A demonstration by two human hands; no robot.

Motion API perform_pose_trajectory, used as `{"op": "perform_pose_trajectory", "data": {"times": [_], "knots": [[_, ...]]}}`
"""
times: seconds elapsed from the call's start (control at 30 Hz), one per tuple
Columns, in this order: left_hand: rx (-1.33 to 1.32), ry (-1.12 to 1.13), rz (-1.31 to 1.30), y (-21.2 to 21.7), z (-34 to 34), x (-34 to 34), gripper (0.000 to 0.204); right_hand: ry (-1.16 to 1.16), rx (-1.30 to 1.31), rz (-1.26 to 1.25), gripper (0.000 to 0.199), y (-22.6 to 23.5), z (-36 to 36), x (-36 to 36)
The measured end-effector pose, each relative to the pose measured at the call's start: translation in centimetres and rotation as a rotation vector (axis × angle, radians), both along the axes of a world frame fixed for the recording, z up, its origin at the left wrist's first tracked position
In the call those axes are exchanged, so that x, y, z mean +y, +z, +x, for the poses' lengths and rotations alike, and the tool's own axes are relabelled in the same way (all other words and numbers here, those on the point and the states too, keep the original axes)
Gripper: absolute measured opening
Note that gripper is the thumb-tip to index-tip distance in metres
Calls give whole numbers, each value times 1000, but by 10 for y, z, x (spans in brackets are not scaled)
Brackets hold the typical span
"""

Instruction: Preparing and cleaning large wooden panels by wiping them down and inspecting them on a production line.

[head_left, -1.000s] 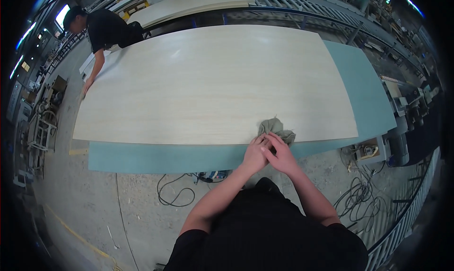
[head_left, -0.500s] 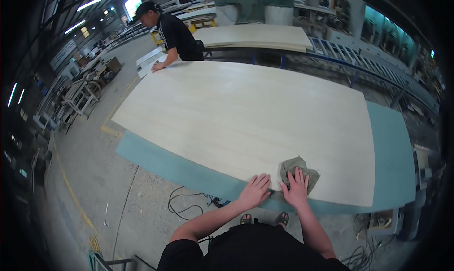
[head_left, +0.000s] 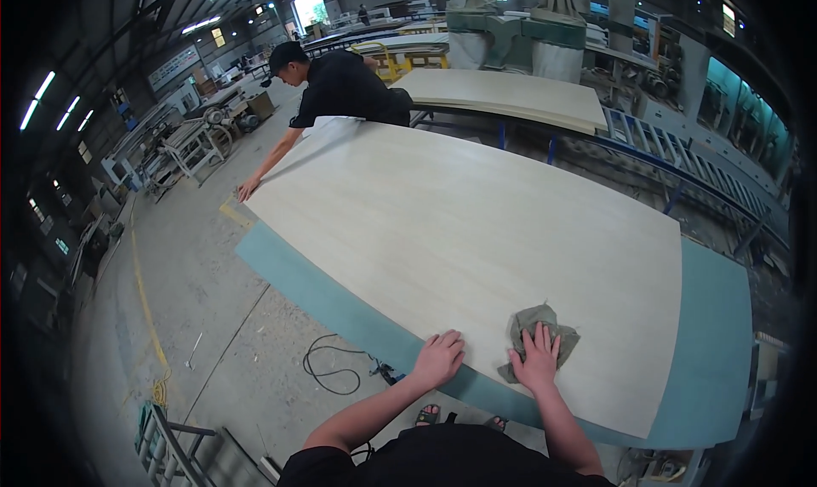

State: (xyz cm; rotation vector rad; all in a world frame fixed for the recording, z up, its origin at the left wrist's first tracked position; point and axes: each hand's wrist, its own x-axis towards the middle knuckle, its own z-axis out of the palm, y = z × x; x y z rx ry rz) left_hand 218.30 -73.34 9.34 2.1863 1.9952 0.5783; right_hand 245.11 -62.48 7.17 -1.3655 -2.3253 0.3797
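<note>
A large pale wood-faced sheet (head_left: 477,232) lies in front of me on a larger blue-green board (head_left: 715,342). My right hand (head_left: 536,361) is open, its spread fingers flat on a crumpled grey-green cloth (head_left: 521,324) near the sheet's close edge. To the left of it, my left hand (head_left: 438,358) rests on that same edge with nothing visible in it, fingers slightly bent. At the far left end, a co-worker (head_left: 345,87) in dark clothes and a cap leans over the sheet, one hand touching its corner.
Behind the sheet, a stack of pale boards (head_left: 511,96) sits beside a roller conveyor (head_left: 681,155). A dark cable (head_left: 328,364) loops on the floor to the left of my feet. A metal frame (head_left: 174,444) stands at lower left. Machines line the left side.
My left hand has slid left along the edge, its fingers more bent. The co-worker has stretched an arm to the sheet's near-left corner. The view has shifted; my right hand stays on the cloth.
</note>
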Motion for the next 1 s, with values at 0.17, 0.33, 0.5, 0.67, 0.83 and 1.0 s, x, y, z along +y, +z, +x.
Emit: {"op": "perform_pose_trajectory", "data": {"times": [0.17,0.33,0.5,0.67,0.83,1.0], "knots": [[42,14,16,-10,3,-26,53,299,-25,26,65,-5,-30,-19],[181,288,17,-29,-32,-51,81,578,-46,62,62,-7,-99,-36],[60,708,-174,-40,-97,-80,85,510,-58,7,61,-3,-132,-11],[70,781,-103,-30,-125,-87,83,130,-40,83,54,-27,-82,52],[66,443,9,-30,-85,-9,78,-427,-128,-25,54,-27,97,99],[137,44,13,-39,1,74,73,-861,-32,82,45,-43,275,55]]}}
